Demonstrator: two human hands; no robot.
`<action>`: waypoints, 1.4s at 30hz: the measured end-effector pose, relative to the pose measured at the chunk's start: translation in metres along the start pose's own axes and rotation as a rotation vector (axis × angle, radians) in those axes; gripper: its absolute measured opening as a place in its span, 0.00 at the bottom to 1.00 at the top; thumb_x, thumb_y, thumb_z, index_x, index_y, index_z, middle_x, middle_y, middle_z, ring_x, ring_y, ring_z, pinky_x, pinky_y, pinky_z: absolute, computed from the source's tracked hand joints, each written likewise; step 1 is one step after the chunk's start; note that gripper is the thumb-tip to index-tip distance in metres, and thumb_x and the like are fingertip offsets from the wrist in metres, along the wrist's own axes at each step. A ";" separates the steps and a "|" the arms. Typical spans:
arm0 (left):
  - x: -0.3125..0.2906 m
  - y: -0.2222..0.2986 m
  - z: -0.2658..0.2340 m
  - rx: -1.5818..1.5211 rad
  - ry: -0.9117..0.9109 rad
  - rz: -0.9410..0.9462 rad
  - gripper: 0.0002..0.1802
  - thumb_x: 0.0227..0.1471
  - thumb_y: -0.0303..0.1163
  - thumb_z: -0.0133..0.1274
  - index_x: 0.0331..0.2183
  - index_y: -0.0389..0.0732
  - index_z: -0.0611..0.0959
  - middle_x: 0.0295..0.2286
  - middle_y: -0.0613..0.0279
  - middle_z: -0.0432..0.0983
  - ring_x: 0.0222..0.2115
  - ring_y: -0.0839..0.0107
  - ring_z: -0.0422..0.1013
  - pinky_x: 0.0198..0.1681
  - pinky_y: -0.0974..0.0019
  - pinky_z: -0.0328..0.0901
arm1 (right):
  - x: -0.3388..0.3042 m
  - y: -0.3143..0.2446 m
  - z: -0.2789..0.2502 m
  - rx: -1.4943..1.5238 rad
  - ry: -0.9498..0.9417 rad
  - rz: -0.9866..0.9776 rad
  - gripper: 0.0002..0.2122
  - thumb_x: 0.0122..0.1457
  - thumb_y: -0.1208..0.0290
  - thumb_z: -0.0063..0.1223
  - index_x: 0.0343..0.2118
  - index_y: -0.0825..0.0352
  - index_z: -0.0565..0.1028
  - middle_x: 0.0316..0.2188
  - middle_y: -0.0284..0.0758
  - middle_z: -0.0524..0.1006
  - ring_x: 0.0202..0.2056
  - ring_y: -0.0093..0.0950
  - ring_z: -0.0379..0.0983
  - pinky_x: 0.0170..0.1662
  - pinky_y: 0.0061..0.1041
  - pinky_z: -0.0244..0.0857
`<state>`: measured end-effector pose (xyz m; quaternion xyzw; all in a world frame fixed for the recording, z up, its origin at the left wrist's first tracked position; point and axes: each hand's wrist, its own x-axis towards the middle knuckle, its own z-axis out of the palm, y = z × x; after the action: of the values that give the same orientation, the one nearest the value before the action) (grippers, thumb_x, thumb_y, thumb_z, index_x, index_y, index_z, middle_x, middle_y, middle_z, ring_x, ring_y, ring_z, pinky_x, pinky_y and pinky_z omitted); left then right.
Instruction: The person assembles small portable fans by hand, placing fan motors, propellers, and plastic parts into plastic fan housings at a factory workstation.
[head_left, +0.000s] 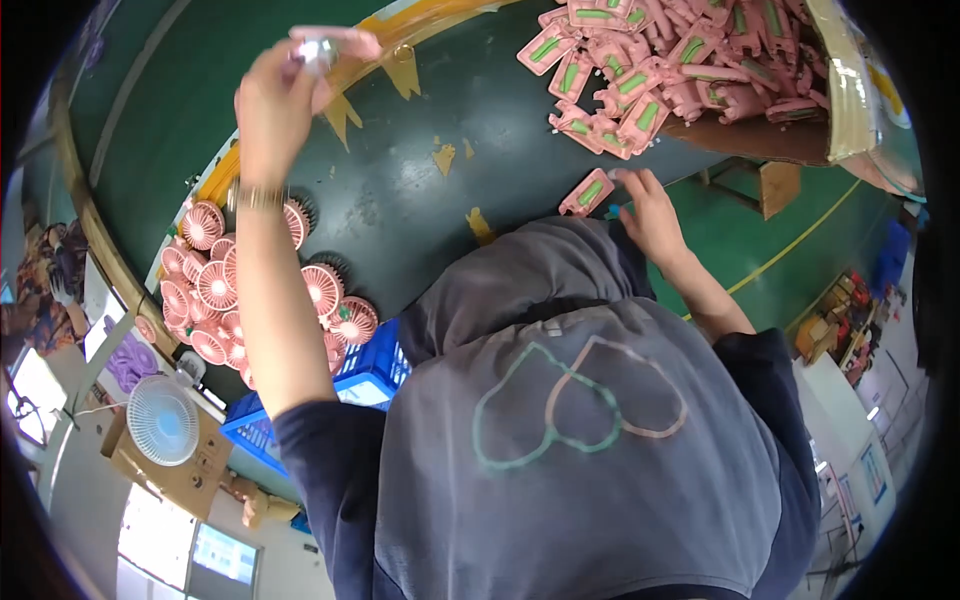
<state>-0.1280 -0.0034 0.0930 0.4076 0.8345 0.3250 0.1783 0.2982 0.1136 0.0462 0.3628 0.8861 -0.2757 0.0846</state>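
My left hand point(275, 105) is raised over the far left edge of the table, its fingers closed round a small shiny silvery piece point(318, 52). Motion blurs it, and I cannot tell what kind of part it is. Beside the table's near right edge, my right hand point(655, 215) grips the right end of a pink handle shell point(588, 192) with a green strip inside, thumb and fingers at its two sides. Small blue and white bits show at those fingertips. Below my left wrist, round pink fan heads point(217, 285) with slatted grilles lie in a heap, partly behind my forearm.
A large pile of pink handle shells point(640, 80) with green strips spills from a cardboard box point(845, 80) at the far right. Blue crates point(370, 365) stand under the table's left side. A white fan point(163, 420) and a wooden stool point(778, 188) stand beyond.
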 end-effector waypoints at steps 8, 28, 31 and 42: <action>-0.035 -0.100 0.010 0.702 -0.049 -0.144 0.34 0.39 0.48 0.60 0.48 0.45 0.73 0.42 0.50 0.72 0.45 0.53 0.67 0.49 0.54 0.60 | 0.021 0.004 0.039 -0.075 -0.064 -0.375 0.19 0.44 0.77 0.53 0.42 0.53 0.75 0.46 0.33 0.68 0.47 0.35 0.62 0.45 0.32 0.58; -0.190 -0.029 0.097 0.136 0.222 -0.244 0.17 0.40 0.34 0.59 0.34 0.39 0.75 0.36 0.53 0.74 0.39 0.54 0.70 0.42 0.51 0.63 | 0.111 -0.078 0.091 0.215 0.216 -0.360 0.12 0.49 0.81 0.50 0.36 0.62 0.77 0.38 0.37 0.73 0.42 0.33 0.69 0.49 0.32 0.58; -0.146 -0.024 0.094 0.078 0.120 -0.655 0.30 0.39 0.45 0.62 0.40 0.39 0.69 0.34 0.49 0.75 0.35 0.50 0.72 0.37 0.53 0.66 | 0.101 -0.079 0.085 0.573 0.134 -0.135 0.12 0.56 0.83 0.41 0.40 0.68 0.75 0.34 0.37 0.76 0.39 0.29 0.73 0.43 0.24 0.65; -0.171 0.014 0.069 -0.923 0.011 -0.307 0.13 0.56 0.26 0.46 0.44 0.33 0.74 0.30 0.63 0.75 0.28 0.79 0.69 0.33 0.74 0.66 | 0.018 -0.143 -0.023 1.234 -0.226 -0.089 0.06 0.57 0.83 0.44 0.36 0.75 0.72 0.30 0.38 0.77 0.34 0.25 0.76 0.39 0.21 0.70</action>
<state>0.0219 -0.1053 0.0580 0.1563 0.6547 0.6332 0.3821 0.1882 0.0531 0.1198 0.2763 0.5638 -0.7761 -0.0588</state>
